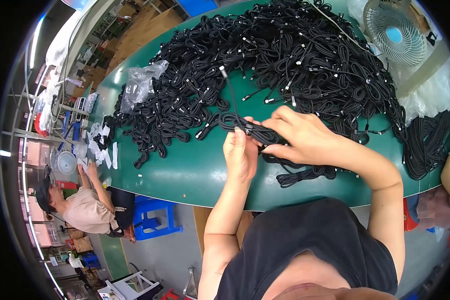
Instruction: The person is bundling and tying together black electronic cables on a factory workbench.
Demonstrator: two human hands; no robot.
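A coiled black cable [257, 131] is held between my two hands above the near part of the green table. My left hand [241, 152] grips the coil from below, its thumb pressed on the bundle. At the coil's right end, my right hand [297, 135] has its thumb and fingers closed round the cable. One loose cable end with a silver connector [223, 71] sticks up from the coil toward the far side. Just under my right hand lies another bundled black cable [307, 176]. Beyond my hands a large heap of coiled black cables [285, 45] spreads in an arc.
A clear plastic bag [141, 86] lies on the heap's left. At far right stand a fan [395, 34] and a hank of black cables [427, 145]. A co-worker [90, 210] sits at the table's left end, near a blue stool [155, 218]. Another person's arm shows at the right edge.
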